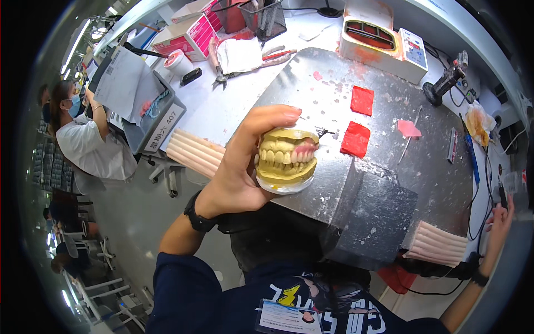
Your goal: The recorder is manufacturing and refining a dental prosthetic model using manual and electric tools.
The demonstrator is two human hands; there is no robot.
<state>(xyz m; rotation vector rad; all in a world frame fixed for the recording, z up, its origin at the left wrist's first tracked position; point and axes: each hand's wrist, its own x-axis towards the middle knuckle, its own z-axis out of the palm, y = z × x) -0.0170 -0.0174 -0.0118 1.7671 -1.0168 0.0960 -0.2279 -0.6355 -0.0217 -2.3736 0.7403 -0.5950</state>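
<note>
My left hand [238,173] is wrapped round a yellowish dental cast [281,173], upper and lower jaws together, above the near left edge of the metal plate [311,89]. Its teeth face me. Pink wax with paler teeth [303,153] sits on the right side of the upper jaw, and the base is white. Far to the right, my right hand [499,225] is at the bench edge, its fingers round the lower end of a slim black-handled tool [503,192]. Two red wax squares [362,101] and a pink wax piece [409,128] lie on the plate.
A wax heater [370,42] stands at the back, with a black burner-like stand [446,79] to its right. Pliers [221,75], boxes [186,36] and a grey bin [161,119] are at the left. Cables [485,183] run along the right. A masked co-worker [92,133] sits far left.
</note>
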